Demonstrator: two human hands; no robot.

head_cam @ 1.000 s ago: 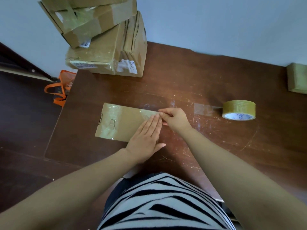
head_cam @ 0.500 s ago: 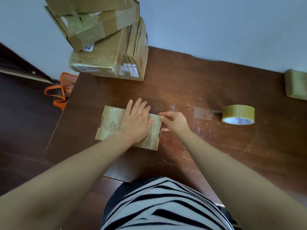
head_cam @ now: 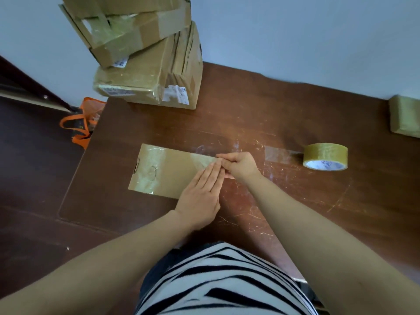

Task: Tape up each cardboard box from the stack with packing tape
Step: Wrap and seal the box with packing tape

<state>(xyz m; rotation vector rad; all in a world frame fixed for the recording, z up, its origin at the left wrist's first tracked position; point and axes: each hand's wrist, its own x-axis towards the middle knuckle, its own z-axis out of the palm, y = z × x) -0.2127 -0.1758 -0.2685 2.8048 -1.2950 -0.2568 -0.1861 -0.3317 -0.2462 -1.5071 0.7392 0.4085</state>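
On the counter (head_cam: pixel 295 108), the stack of boxes (head_cam: pixel 150 71) sits beyond my left hand (head_cam: pixel 200 196). The flat box (head_cam: pixel 168 171) lies under that hand, pressed by its straight fingers. My right hand (head_cam: pixel 241 164) pinches the box's end. The tape roll (head_cam: pixel 325 156) sits further right.

Brown table (head_cam: pixel 272 114), tan boxes (head_cam: pixel 154 71), orange bag (head_cam: pixel 79 123), black-white striped shirt (head_cam: pixel 222 285).

A flat cardboard box (head_cam: pixel 168 171) is lying on the table (head_cam: pixel 250 114), the stack of boxes (head_cam: pixel 154 71) standing behind it. The tape roll (head_cam: pixel 325 156) is sitting to its right.
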